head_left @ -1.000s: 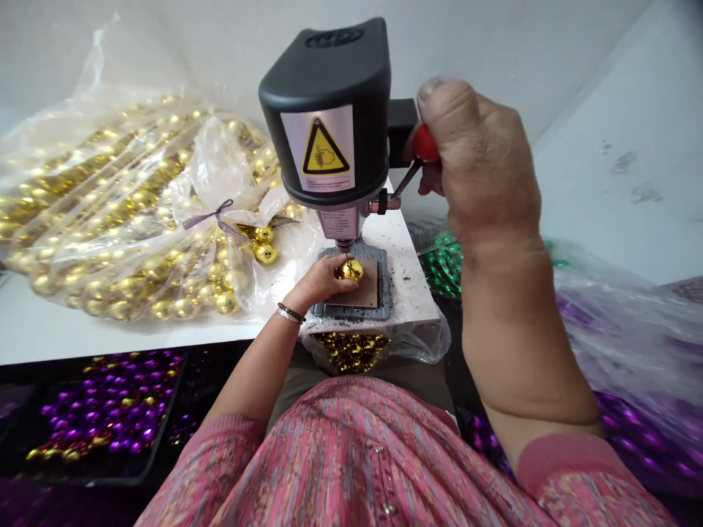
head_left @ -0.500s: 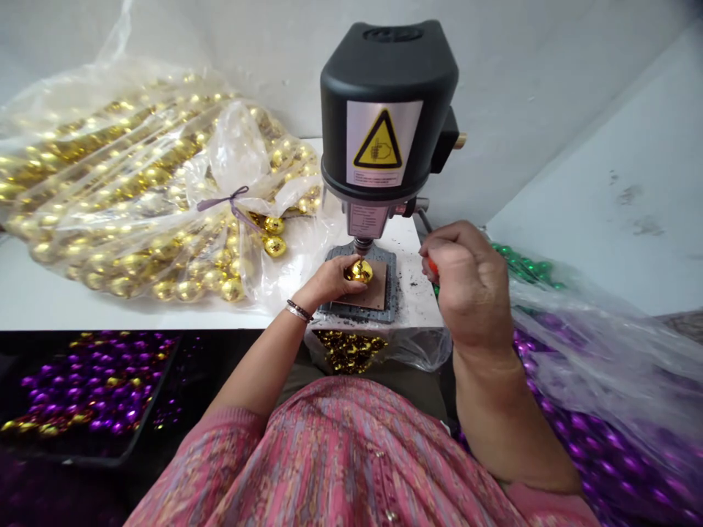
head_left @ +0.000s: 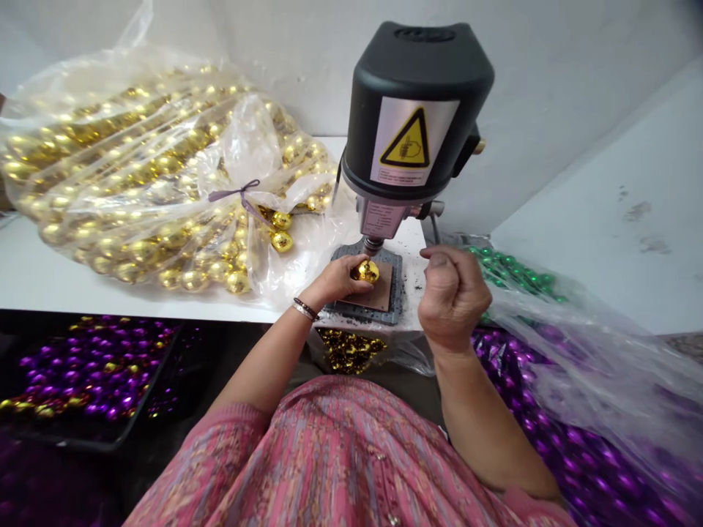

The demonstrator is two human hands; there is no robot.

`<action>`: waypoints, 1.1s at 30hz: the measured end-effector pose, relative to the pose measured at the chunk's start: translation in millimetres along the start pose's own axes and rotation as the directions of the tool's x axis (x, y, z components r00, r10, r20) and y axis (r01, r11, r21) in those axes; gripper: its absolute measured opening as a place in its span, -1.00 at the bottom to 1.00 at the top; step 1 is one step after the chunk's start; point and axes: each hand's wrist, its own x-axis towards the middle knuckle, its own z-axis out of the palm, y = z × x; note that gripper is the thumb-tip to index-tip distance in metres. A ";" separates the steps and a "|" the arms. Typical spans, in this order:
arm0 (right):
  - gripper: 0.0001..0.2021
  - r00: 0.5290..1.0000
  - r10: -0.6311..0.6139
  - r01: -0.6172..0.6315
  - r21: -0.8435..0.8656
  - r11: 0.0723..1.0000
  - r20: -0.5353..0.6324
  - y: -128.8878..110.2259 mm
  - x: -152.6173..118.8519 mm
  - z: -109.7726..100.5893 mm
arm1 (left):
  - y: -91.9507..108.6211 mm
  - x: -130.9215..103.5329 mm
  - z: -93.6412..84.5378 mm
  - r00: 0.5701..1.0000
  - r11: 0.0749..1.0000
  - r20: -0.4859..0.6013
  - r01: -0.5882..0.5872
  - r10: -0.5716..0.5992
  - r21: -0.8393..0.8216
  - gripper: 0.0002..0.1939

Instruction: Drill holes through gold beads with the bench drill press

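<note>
My left hand (head_left: pixel 346 278) pinches a shiny gold ball (head_left: pixel 367 271) between thumb and fingers. The ball rests on a brown board (head_left: pixel 378 295) that lies on the grey base (head_left: pixel 396 293) of a bench drill press (head_left: pixel 420 139). Right above the ball is the drill's chuck (head_left: pixel 374 245); whether a bit touches the ball I cannot tell. On the right side, my right hand (head_left: pixel 455 296) is closed around the end of the drill press lever (head_left: pixel 436 228), whose grip is hidden in the fist.
A tied clear bag (head_left: pixel 137 183) of gold balls covers the white table's left side. Two loose gold balls (head_left: pixel 282 241) lie by its knot. Purple balls fill a black tray (head_left: pixel 129 432) below left. Green balls (head_left: pixel 513 274) and purple balls (head_left: pixel 549 417) under plastic are at right. Dark shavings surround the base.
The view has shifted, so the drill press appears farther right. My right hand has moved in toward the press with the lever, which now hangs more steeply. My left hand still holds the ball.
</note>
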 end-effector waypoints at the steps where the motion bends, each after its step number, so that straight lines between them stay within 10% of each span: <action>1: -0.72 1.000 0.000 0.000 0.004 1.000 -0.006 1.8 -1.1 1.1 | -0.2 -0.4 0.2 1.000 1.000 0.008 -0.003 0.003 -0.011 -0.46; 12: -0.70 1.000 0.020 -0.020 0.128 0.992 0.000 28.4 -18.5 14.0 | -5.2 -0.2 4.2 1.000 0.999 0.019 -0.020 0.020 -0.043 -0.47; 21: -0.54 0.973 0.225 -0.230 0.244 0.942 0.048 -28.7 57.8 -4.0 | 6.7 -22.2 -5.2 1.000 0.998 -0.026 0.008 -0.010 -0.057 -0.45; 29: -0.58 0.962 0.274 -0.269 0.289 0.919 0.025 -28.5 54.8 -3.4 | -1.4 -73.9 -33.2 0.916 0.994 0.398 -0.004 0.048 -0.109 -0.39; 33: -0.60 0.965 0.263 -0.257 0.270 0.928 0.014 -29.6 49.0 -4.0 | -24.3 -65.2 -53.2 0.979 0.997 0.199 0.054 -0.044 -0.046 -0.42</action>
